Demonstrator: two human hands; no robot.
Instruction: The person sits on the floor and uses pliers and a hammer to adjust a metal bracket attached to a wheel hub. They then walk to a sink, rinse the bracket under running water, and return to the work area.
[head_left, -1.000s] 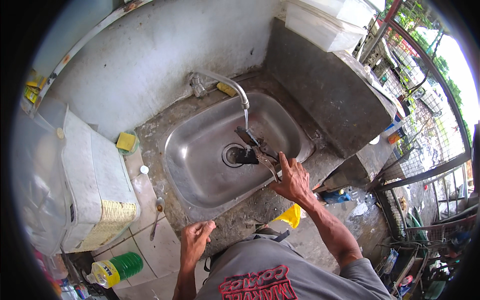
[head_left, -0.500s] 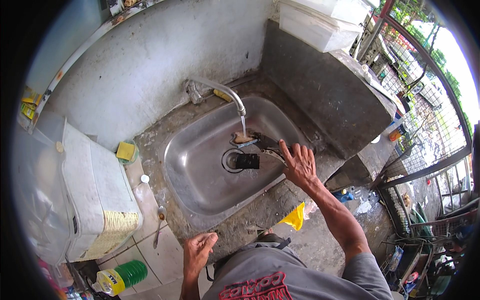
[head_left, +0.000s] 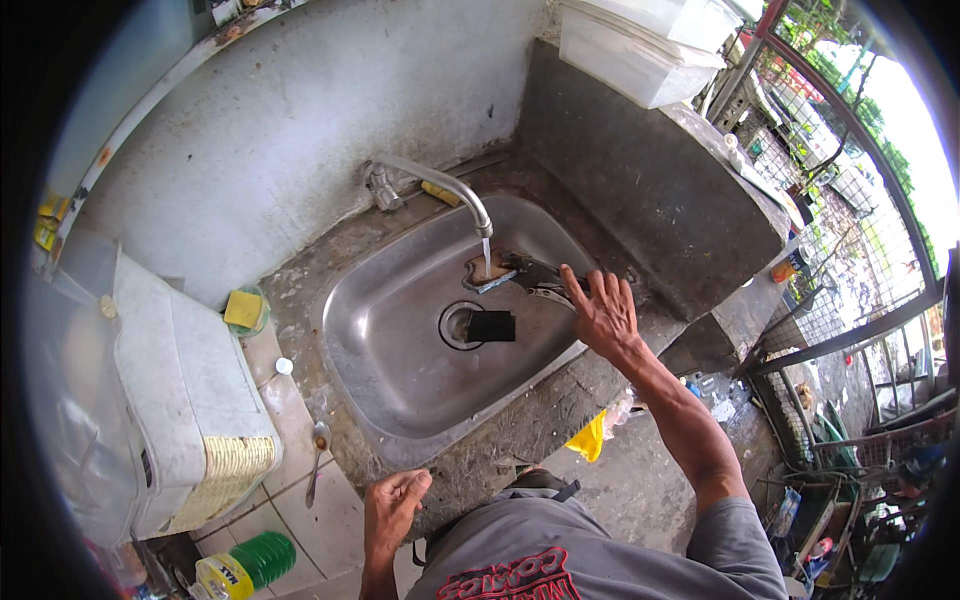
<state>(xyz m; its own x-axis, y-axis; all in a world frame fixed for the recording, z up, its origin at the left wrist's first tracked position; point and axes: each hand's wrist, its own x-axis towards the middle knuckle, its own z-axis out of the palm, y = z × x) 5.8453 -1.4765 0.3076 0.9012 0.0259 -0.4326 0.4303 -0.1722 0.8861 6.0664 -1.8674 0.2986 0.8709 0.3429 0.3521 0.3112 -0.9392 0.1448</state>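
Note:
My right hand (head_left: 607, 318) is closed round the grip end of a long dark tool (head_left: 545, 280) with a second, silvery arm along it; its exact kind is unclear. At its far end, a brownish piece with a pale bluish edge (head_left: 489, 271) sits under the water running from the faucet (head_left: 452, 188). Below it in the steel sink (head_left: 385, 400), a black rectangular piece (head_left: 492, 326) partly covers the drain (head_left: 455, 327). My left hand (head_left: 396, 500) rests at the counter's front edge with its fingers curled and nothing visible in them.
Left of the sink are a yellow sponge on a round dish (head_left: 244, 310), a white cap (head_left: 284, 366), a spoon (head_left: 318, 462) and a green bottle (head_left: 255, 563). A white container (head_left: 190, 380) stands beyond them. A grey slab wall (head_left: 640, 180) borders the sink's right.
The tool has turned slightly in my right hand; its silvery arm now lies closer to the dark part. Water still runs on the piece. My left hand stays at the edge.

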